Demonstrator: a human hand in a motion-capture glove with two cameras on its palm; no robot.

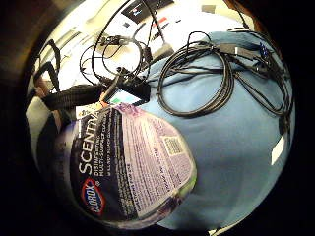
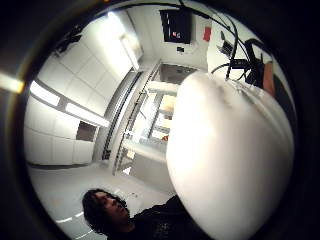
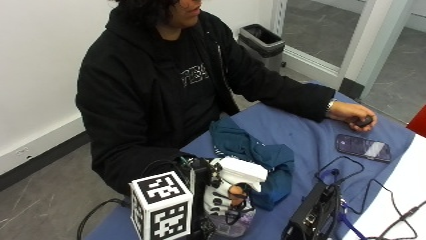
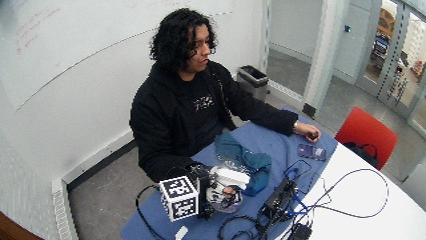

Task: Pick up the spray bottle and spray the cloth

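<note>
**Bottle gripped beside the cloth**

At the table's near end, the right hand (image 3: 229, 197) has its fingers curled round the bottle (image 3: 233, 200), holding it upright just above the blue tablecloth (image 3: 293, 132). The bottle's white sprayer head (image 3: 238, 170) is on top, and its purple label fills much of the little-finger palm view (image 1: 130, 167). The teal cloth (image 3: 256, 152) lies crumpled on the tablecloth just beside the bottle, reaching toward the person. The bare left hand (image 3: 353, 116) rests farther along the table, near a phone (image 3: 363, 147). Black cables (image 1: 206, 78) lie coiled on the tablecloth.
</note>
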